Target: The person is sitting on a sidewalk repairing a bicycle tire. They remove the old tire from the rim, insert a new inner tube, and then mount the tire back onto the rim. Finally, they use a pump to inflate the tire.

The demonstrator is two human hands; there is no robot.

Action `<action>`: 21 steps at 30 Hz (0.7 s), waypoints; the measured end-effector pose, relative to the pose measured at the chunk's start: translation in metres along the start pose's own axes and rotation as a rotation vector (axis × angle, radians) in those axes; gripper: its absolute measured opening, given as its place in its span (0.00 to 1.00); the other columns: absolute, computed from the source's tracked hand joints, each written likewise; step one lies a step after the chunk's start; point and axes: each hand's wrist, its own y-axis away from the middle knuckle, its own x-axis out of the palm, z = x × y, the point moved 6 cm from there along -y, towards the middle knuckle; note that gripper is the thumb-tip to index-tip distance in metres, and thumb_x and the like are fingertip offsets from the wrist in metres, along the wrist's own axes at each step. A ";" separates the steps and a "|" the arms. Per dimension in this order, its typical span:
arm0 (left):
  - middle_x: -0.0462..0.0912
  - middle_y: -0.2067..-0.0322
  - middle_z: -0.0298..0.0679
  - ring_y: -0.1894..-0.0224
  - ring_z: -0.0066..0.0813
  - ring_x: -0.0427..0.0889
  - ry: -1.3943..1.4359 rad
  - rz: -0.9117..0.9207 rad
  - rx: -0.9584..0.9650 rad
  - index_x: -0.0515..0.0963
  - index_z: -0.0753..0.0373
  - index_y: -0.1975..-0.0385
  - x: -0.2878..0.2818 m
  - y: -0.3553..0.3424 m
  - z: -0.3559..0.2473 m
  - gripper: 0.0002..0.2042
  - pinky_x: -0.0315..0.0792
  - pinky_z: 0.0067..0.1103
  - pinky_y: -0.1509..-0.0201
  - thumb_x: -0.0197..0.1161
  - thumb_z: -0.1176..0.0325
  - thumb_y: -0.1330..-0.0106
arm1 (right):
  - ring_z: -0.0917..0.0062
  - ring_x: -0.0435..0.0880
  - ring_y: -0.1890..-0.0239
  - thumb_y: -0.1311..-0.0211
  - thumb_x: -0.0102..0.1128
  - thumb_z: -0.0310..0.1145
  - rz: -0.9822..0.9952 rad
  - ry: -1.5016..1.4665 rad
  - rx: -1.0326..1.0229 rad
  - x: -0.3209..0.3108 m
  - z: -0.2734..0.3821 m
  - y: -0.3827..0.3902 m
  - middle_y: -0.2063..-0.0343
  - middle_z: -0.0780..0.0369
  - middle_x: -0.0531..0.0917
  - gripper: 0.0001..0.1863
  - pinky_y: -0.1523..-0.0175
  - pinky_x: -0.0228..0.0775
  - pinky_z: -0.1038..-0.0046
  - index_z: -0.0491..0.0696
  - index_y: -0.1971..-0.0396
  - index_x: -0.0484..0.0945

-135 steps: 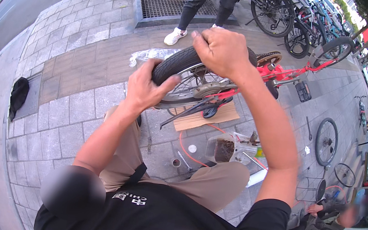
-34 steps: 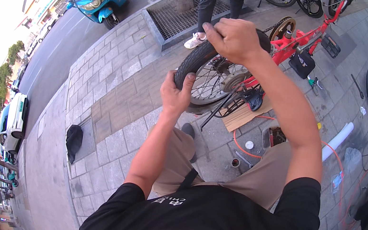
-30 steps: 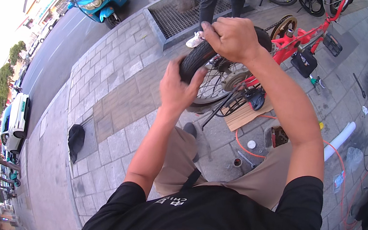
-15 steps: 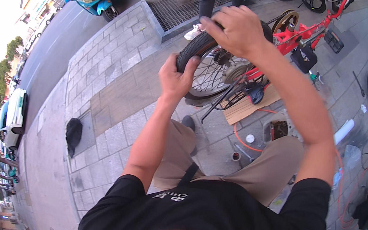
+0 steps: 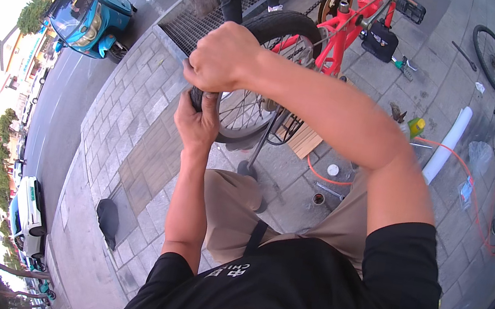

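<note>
The left hand and right hand are both clamping fingers around the black tyre of the upturned red bicycle, squeezing its near edge at the wheel rim. Fingers are risking a pinch if the tyre bead snaps back suddenly.

You wear a black short-sleeved T-shirt with small white lettering across the chest (too warped by the lens to make out). Its sleeves end above your elbows, so both forearms are bare. Your trousers are khaki, loose at the knee. A black strap runs from your waist over the left thigh.
</note>
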 end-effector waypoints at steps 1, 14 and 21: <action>0.84 0.74 0.42 0.70 0.25 0.79 0.032 -0.012 -0.006 0.81 0.69 0.61 0.002 -0.001 -0.002 0.22 0.75 0.27 0.63 0.69 0.50 0.22 | 0.60 0.93 0.66 0.31 0.55 0.48 0.038 0.009 0.000 0.002 0.001 -0.003 0.71 0.55 0.92 0.23 0.59 0.83 0.58 0.50 0.77 0.91; 0.85 0.71 0.55 0.66 0.61 0.86 -0.044 -0.085 0.003 0.81 0.65 0.62 0.008 -0.005 -0.001 0.24 0.77 0.42 0.64 0.74 0.46 0.29 | 0.52 0.90 0.56 0.22 0.51 0.60 -0.176 -0.339 0.332 -0.028 -0.084 0.025 0.63 0.53 0.91 0.30 0.51 0.81 0.54 0.49 0.68 0.90; 0.86 0.70 0.54 0.64 0.61 0.87 -0.188 -0.002 -0.039 0.80 0.65 0.62 0.001 -0.018 -0.020 0.24 0.78 0.43 0.60 0.74 0.45 0.30 | 0.65 0.84 0.73 0.34 0.71 0.43 -0.720 -0.022 -0.097 -0.020 -0.046 0.034 0.78 0.64 0.84 0.15 0.65 0.72 0.64 0.53 0.79 0.85</action>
